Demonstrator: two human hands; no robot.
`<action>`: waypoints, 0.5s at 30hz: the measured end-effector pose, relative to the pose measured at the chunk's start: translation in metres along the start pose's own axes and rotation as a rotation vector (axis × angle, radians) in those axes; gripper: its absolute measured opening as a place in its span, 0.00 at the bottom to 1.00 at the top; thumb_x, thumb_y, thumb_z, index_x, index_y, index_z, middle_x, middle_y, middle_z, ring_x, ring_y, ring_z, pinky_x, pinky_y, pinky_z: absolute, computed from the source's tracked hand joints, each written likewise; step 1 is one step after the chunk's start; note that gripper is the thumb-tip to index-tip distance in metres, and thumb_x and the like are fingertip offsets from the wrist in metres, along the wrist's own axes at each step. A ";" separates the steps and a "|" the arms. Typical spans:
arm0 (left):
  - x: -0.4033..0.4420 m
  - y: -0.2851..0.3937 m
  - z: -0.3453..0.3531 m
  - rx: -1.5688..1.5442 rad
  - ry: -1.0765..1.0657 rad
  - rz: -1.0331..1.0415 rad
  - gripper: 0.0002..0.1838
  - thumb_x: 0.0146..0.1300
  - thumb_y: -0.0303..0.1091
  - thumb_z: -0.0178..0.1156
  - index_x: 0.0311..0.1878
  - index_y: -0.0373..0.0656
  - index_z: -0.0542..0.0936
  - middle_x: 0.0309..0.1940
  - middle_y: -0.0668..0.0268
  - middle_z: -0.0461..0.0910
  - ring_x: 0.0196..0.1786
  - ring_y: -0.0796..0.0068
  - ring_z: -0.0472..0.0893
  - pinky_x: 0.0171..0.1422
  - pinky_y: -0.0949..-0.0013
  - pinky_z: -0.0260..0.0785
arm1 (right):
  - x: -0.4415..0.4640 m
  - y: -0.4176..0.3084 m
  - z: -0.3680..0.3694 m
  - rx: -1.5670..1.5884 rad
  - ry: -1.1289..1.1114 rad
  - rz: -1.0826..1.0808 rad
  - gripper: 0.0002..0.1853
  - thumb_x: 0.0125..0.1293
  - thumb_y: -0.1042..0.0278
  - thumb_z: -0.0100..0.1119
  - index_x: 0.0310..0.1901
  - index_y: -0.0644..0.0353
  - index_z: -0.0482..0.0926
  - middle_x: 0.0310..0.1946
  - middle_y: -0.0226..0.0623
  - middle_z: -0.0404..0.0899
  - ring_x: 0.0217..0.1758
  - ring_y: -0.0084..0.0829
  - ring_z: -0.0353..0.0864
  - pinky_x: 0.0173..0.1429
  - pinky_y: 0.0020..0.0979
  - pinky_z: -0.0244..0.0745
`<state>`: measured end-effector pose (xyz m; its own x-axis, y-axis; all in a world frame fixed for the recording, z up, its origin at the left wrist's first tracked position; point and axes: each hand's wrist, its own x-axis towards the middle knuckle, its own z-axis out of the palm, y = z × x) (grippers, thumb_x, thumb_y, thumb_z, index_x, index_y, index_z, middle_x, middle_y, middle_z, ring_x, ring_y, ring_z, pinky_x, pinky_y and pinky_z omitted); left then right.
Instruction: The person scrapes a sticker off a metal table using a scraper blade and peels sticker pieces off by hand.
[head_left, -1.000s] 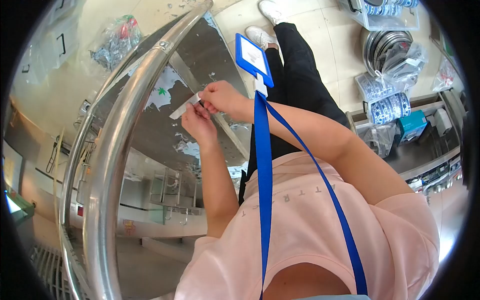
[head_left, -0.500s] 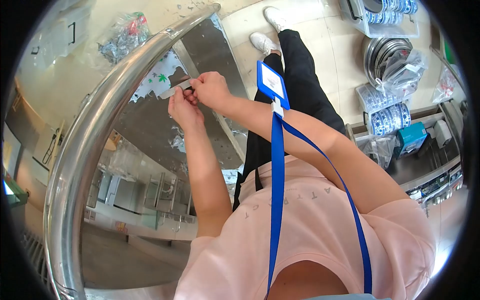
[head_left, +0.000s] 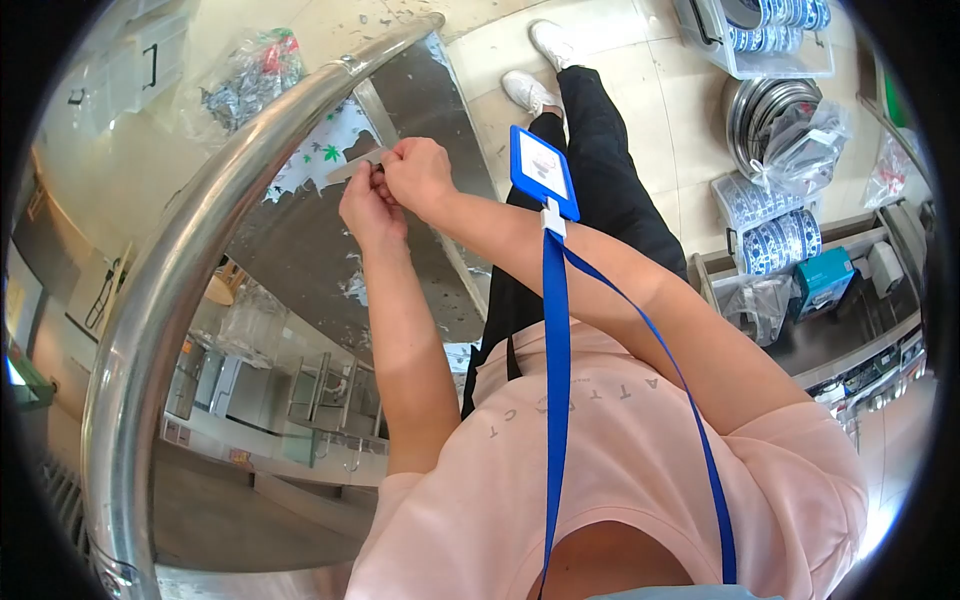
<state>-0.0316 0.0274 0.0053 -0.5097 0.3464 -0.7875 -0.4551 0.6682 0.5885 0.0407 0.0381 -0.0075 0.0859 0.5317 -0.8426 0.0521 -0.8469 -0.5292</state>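
My right hand [head_left: 418, 176] is closed around the dark end of a thin, flat, pale blade [head_left: 350, 169]. The fingers of my left hand [head_left: 372, 212] are curled and pressed together against the same end, just beside the right fingertips. What exactly they pinch is partly hidden. Beneath both hands lies a dark flat panel [head_left: 300, 250] with a worn surface. A torn piece of white film with green leaf prints [head_left: 322, 146] clings to it near the blade tip, and smaller white scraps [head_left: 354, 285] stick elsewhere.
A curved metal rail [head_left: 135, 330] bends around the panel's left side. Plastic-wrapped items [head_left: 252, 88] lie beyond it. To the right are blue-and-white bowls [head_left: 780, 240], stacked metal trays [head_left: 750, 125] and a teal box [head_left: 825, 278]. A badge [head_left: 541, 168] hangs from my blue lanyard [head_left: 555, 400].
Both hands keep their hold on the blade and have barely shifted. The blade's angle has changed slightly, and the camera view has moved a little.
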 end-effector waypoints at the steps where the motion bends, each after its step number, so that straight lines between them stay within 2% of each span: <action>1: -0.003 0.000 0.003 0.018 0.025 -0.001 0.09 0.58 0.32 0.48 0.25 0.39 0.70 0.15 0.73 0.66 0.15 0.87 0.62 0.16 0.84 0.55 | 0.001 0.001 0.002 0.031 -0.011 0.032 0.10 0.51 0.68 0.52 0.23 0.67 0.75 0.19 0.44 0.76 0.23 0.34 0.77 0.30 0.31 0.70; 5: -0.008 -0.006 0.003 0.025 0.087 0.007 0.08 0.57 0.30 0.49 0.24 0.39 0.70 0.14 0.73 0.66 0.14 0.88 0.62 0.15 0.84 0.55 | -0.002 0.007 0.003 0.185 -0.041 0.130 0.10 0.50 0.69 0.52 0.21 0.68 0.75 0.16 0.42 0.75 0.20 0.29 0.75 0.26 0.30 0.69; 8: 0.002 -0.007 0.001 -0.054 0.020 0.004 0.08 0.57 0.30 0.49 0.25 0.38 0.72 0.14 0.73 0.66 0.14 0.88 0.63 0.15 0.85 0.55 | -0.001 0.003 0.005 0.154 0.006 0.112 0.10 0.50 0.69 0.52 0.21 0.69 0.74 0.16 0.42 0.75 0.19 0.28 0.75 0.26 0.29 0.69; 14: 0.000 -0.001 0.006 -0.053 -0.004 -0.008 0.07 0.56 0.29 0.50 0.30 0.35 0.74 0.14 0.74 0.67 0.14 0.89 0.63 0.15 0.86 0.54 | 0.001 -0.004 0.004 0.081 0.016 0.107 0.10 0.49 0.68 0.51 0.22 0.68 0.75 0.17 0.43 0.75 0.21 0.30 0.76 0.27 0.31 0.69; 15: 0.003 -0.003 0.004 -0.047 -0.018 -0.015 0.07 0.56 0.29 0.50 0.29 0.34 0.74 0.14 0.73 0.67 0.15 0.88 0.63 0.15 0.85 0.55 | 0.001 -0.005 0.004 0.089 0.007 0.128 0.10 0.49 0.67 0.51 0.23 0.67 0.76 0.19 0.46 0.75 0.25 0.36 0.75 0.31 0.33 0.69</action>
<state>-0.0291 0.0291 0.0007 -0.4894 0.3485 -0.7994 -0.4970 0.6419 0.5840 0.0369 0.0434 -0.0060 0.0929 0.4195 -0.9030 -0.0480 -0.9039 -0.4249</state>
